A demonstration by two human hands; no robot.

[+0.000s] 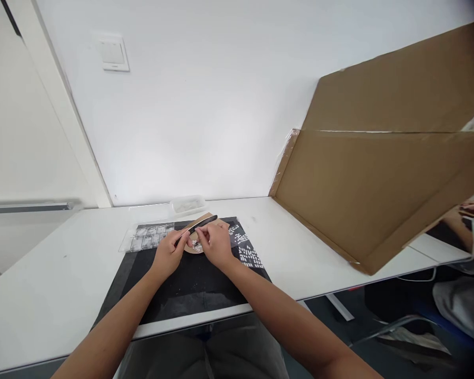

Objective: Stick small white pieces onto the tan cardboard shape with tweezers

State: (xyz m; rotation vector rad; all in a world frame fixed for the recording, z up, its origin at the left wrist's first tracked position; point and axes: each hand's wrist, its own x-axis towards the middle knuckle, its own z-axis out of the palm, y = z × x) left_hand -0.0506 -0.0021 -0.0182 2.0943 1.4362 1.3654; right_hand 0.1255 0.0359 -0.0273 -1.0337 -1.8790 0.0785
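Observation:
My left hand (169,255) is closed on a slim black tool (205,221) with a pale strip along its edge. Its exact kind is too small to make out. The tool slants up to the right, across to my right hand (215,243). That hand's thumb and finger are pinched together at the tool; anything between them is hidden. Beneath both hands lies a brown round piece (193,249) with small white bits (197,246) on it. Behind them is a tan sheet (199,218). All this is over a black mat (189,287).
On the mat's left lies a clear compartment case (148,237); small white pieces (249,256) lie in rows on its right. A clear plastic tub (188,204) stands by the wall. A large cardboard panel (379,179) leans at right, with another person's arm (464,231) beyond.

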